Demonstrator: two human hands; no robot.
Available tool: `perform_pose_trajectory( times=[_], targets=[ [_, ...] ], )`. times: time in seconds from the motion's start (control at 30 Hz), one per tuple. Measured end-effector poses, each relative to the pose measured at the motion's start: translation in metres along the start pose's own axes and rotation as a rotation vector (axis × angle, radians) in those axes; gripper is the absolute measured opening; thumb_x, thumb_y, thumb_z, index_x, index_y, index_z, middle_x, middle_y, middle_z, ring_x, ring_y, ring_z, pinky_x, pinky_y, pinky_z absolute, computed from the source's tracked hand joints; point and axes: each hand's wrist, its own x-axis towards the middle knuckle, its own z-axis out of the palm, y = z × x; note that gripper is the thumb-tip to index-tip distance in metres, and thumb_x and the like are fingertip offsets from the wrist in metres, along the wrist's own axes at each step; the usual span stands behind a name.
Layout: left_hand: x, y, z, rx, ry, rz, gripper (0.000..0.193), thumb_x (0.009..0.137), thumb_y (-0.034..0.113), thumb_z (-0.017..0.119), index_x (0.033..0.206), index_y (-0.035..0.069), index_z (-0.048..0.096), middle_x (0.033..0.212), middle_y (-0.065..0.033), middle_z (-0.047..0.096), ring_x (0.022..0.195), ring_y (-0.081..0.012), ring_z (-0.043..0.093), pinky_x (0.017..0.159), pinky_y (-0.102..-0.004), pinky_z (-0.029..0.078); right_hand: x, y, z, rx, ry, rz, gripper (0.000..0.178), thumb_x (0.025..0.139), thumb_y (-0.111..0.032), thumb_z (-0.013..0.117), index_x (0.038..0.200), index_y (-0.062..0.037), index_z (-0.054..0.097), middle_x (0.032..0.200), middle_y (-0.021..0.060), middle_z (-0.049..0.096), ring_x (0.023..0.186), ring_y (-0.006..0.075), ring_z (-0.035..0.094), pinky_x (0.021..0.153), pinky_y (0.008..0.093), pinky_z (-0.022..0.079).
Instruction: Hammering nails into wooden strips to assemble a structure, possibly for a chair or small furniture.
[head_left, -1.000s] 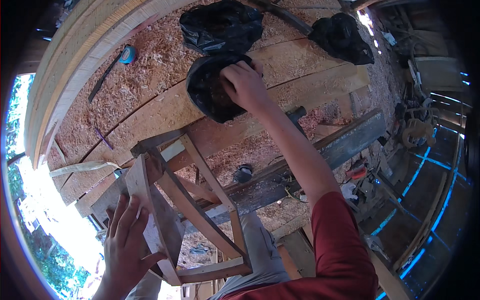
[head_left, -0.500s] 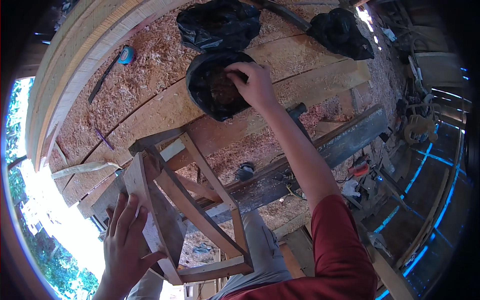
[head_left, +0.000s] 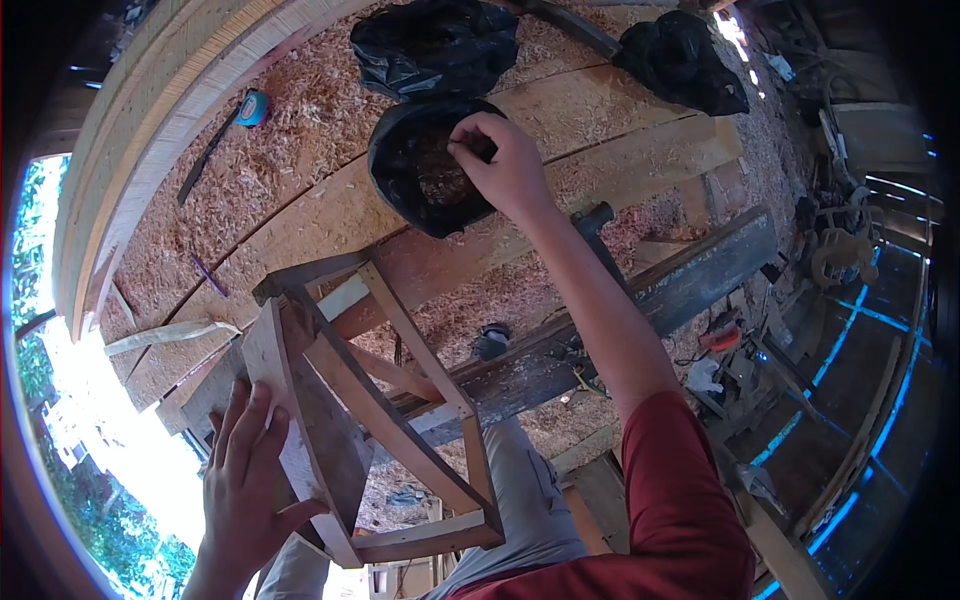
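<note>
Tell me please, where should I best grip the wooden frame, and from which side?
Probably the slim right bar of the wooden frame, from the right: it is narrow, with open space beside it; the left hand lies against the left board.

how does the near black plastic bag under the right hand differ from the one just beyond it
The near bag gapes open, showing reddish-brown contents; the far bag is crumpled, its contents hidden.
The right hand is over the near bag's opening, while no hand is at the far bag.
Both are black plastic.
</note>
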Motion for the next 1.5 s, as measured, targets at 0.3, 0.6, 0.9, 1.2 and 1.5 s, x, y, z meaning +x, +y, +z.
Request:
perform_pose_trajectory(
  times=[0.3,0.6,0.9,1.2,1.5],
  targets=[
    [0.000,-0.001,0.001,0.026,0.002,0.017,0.110,0.070,0.068,0.081,0.154,0.007,0.045,0.165,-0.0213,0.036,0.153,-0.0497,0.031,0.120,-0.0638,0.034,0.001,0.000,-0.009,0.197,0.039,0.259,0.010,0.095,-0.012,0.073,0.103,-0.0064,0.071,0.092,0.0031,0.073,0.080,0.0114,0.065,0.072,0.0281,0.051],
    [-0.002,0.002,-0.004,0.003,-0.006,-0.011,0.110,0.062,0.053,0.090,0.152,0.005,0.047,0.166,-0.0215,0.034,0.154,-0.0482,0.029,0.122,-0.0624,0.031,-0.006,0.011,-0.011,0.898,-0.084,0.387,0.010,0.099,-0.006,0.070,0.109,-0.0062,0.070,0.106,0.0059,0.076,0.074,0.0072,0.060,0.065,0.0223,0.046],
    [-0.003,0.004,0.004,-0.001,0.021,0.006,0.106,0.069,0.064,0.081,0.151,0.005,0.049,0.167,-0.0181,0.035,0.155,-0.0445,0.031,0.124,-0.0647,0.027,-0.026,0.010,-0.034,1.021,-0.008,0.320,0.011,0.096,-0.001,0.071,0.106,-0.0040,0.072,0.109,0.0067,0.077,0.082,0.0076,0.065,0.068,0.0240,0.049],
    [-0.010,0.006,0.008,-0.162,0.105,0.052,0.125,0.060,0.053,0.091,0.162,0.008,0.035,0.171,-0.0208,0.025,0.157,-0.0447,0.025,0.124,-0.0573,0.032,-0.105,-0.026,-0.114,1.135,0.022,0.226,0.018,0.099,-0.003,0.071,0.116,-0.0062,0.067,0.106,0.0081,0.075,0.087,0.0116,0.066,0.072,0.0275,0.050],
    [-0.005,0.007,0.013,-0.119,0.080,0.045,0.135,0.053,0.062,0.090,0.165,0.012,0.032,0.173,-0.0162,0.021,0.160,-0.0387,0.019,0.127,-0.0571,0.029,-0.225,-0.013,-0.173,1.002,0.238,0.256,0.017,0.098,-0.008,0.073,0.115,-0.0052,0.071,0.095,0.0053,0.074,0.077,0.0116,0.062,0.069,0.0282,0.050]
  ],
)
